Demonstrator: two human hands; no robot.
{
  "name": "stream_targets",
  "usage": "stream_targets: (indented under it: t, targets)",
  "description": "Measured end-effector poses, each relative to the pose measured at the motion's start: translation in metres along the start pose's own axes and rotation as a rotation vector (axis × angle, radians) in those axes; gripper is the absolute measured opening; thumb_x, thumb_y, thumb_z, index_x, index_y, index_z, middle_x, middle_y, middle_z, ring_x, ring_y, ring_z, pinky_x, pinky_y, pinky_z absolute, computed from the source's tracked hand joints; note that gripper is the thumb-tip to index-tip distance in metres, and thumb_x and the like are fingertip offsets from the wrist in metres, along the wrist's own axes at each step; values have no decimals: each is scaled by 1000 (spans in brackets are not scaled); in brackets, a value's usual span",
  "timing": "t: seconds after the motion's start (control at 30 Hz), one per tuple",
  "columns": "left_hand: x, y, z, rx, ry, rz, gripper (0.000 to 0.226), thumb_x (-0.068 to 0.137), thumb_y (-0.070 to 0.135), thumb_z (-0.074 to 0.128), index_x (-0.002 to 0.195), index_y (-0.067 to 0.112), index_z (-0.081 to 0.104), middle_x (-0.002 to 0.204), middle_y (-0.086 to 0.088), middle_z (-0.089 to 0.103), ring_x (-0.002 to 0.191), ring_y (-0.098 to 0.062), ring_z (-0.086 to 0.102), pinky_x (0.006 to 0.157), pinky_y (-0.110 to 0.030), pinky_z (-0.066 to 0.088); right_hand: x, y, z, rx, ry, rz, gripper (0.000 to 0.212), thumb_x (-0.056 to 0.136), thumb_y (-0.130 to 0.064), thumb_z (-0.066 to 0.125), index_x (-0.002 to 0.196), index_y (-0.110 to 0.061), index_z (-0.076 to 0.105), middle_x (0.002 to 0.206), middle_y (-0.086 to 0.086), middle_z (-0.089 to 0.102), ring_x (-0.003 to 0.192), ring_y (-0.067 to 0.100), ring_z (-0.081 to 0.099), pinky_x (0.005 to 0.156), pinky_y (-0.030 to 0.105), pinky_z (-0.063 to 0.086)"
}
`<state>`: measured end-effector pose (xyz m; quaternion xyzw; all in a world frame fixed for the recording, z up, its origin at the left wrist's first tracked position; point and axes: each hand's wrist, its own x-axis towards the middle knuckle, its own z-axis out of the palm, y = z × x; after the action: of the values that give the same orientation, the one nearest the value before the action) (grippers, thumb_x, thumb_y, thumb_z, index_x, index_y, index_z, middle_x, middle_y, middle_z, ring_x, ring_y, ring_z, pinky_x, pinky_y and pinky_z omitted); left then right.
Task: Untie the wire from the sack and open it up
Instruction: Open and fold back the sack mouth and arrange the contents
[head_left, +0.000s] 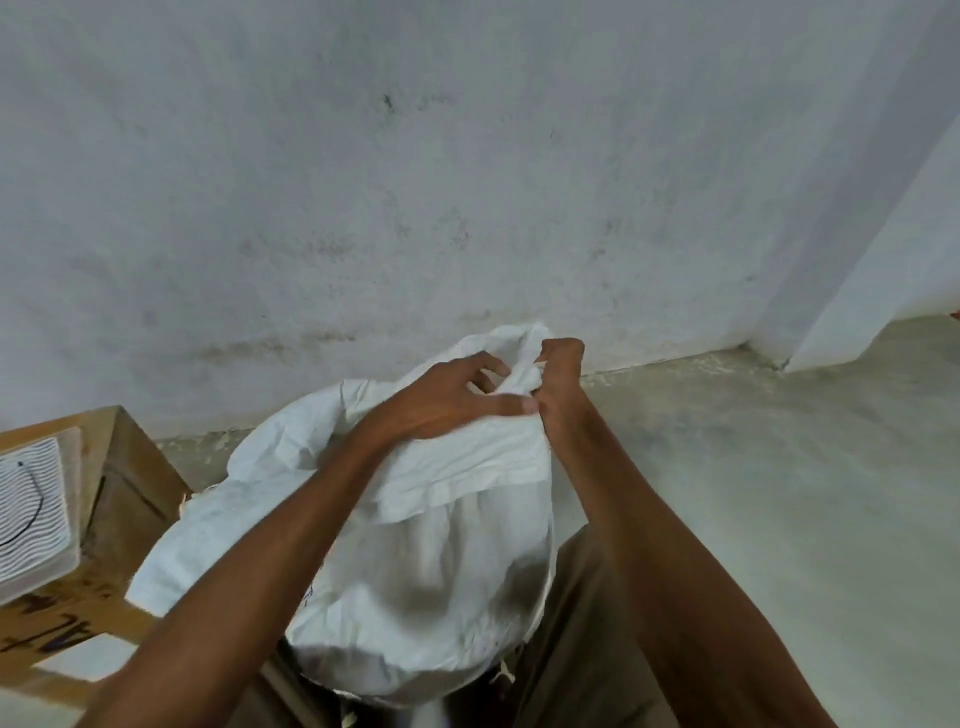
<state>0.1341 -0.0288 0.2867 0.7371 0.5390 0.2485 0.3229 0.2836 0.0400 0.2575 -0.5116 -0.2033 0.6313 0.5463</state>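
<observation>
A full white woven sack (426, 561) stands on the floor between my legs, its gathered neck (514, 358) bunched at the top near the wall. My left hand (447, 397) lies over the neck with thumb and fingers curled around the bunched fabric. My right hand (558, 374) grips the neck from the right side, fingers curled into the folds. The wire is hidden under my fingers and the fabric.
A brown cardboard box (119, 478) with a white patterned pack (31, 514) on top stands at the left. A stained grey wall (415, 182) rises just behind the sack. Bare concrete floor (753, 467) stretches to the right.
</observation>
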Motion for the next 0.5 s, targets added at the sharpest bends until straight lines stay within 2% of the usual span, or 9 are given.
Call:
stream_targets:
  t: [0.07, 0.13, 0.2, 0.23, 0.3, 0.33, 0.37, 0.43, 0.5]
  targets:
    - [-28, -10, 6, 267, 66, 101, 83, 57, 74, 75, 129, 38, 56, 115, 19, 64, 103, -2, 61, 88, -26, 52, -4, 4, 4, 25, -28, -16, 20, 67, -29, 56, 81, -15, 56, 88, 7, 57, 72, 24, 57, 67, 30, 47]
    - [-36, -24, 5, 474, 282, 250, 63, 67, 53, 71, 124, 27, 63, 105, 6, 70, 94, -17, 68, 79, -38, 56, -13, 3, 8, 108, -17, -11, 8, 58, -19, 52, 63, -16, 45, 71, 3, 45, 58, 23, 45, 59, 26, 39]
    - [-39, -37, -1, 558, 454, 346, 49, 72, 40, 66, 116, 18, 69, 91, -2, 72, 78, -29, 70, 63, -40, 57, -12, 3, 4, 121, -71, -2, 21, 44, -15, 54, 61, -15, 41, 69, 2, 39, 54, 22, 42, 57, 26, 37]
    - [-40, -42, -3, 583, 511, 372, 46, 74, 39, 65, 114, 17, 69, 88, -3, 72, 72, -31, 70, 58, -40, 57, -11, 1, 1, 102, -120, -8, 29, 44, -18, 61, 69, -10, 51, 73, 6, 47, 57, 25, 50, 58, 27, 42]
    - [-41, -51, -7, 636, 617, 394, 37, 79, 33, 61, 114, 20, 64, 81, -3, 70, 58, -32, 66, 47, -38, 54, -3, 3, -5, -6, -212, -47, 75, 43, -36, 83, 108, -2, 65, 101, 10, 68, 84, 31, 69, 72, 36, 56]
    - [-41, -56, -8, 679, 662, 405, 33, 80, 28, 61, 113, 23, 59, 76, -3, 68, 51, -31, 61, 42, -36, 51, -11, 1, -11, -128, -221, -69, 102, 40, -49, 90, 128, -7, 59, 119, 11, 67, 102, 32, 69, 81, 41, 58]
    - [-40, -59, -8, 716, 692, 414, 32, 81, 22, 62, 112, 24, 55, 71, -2, 65, 47, -29, 57, 39, -34, 48, -24, -1, -17, -244, -210, -127, 114, 44, -53, 92, 141, -15, 48, 134, 10, 58, 116, 31, 63, 90, 43, 56]
    - [-39, -63, -8, 754, 712, 443, 35, 79, 13, 67, 110, 25, 54, 67, -1, 60, 43, -26, 52, 37, -31, 45, -41, 1, -34, -608, -193, -495, 112, 61, -32, 91, 152, -31, 26, 149, 5, 32, 133, 22, 39, 106, 36, 41]
    - [-37, -69, -9, 784, 718, 486, 39, 72, 4, 68, 103, 24, 54, 67, -2, 56, 42, -24, 48, 36, -29, 42, -46, 2, -51, -973, -377, -952, 113, 63, -17, 89, 153, -40, 24, 152, 0, 24, 139, 15, 27, 114, 31, 29]
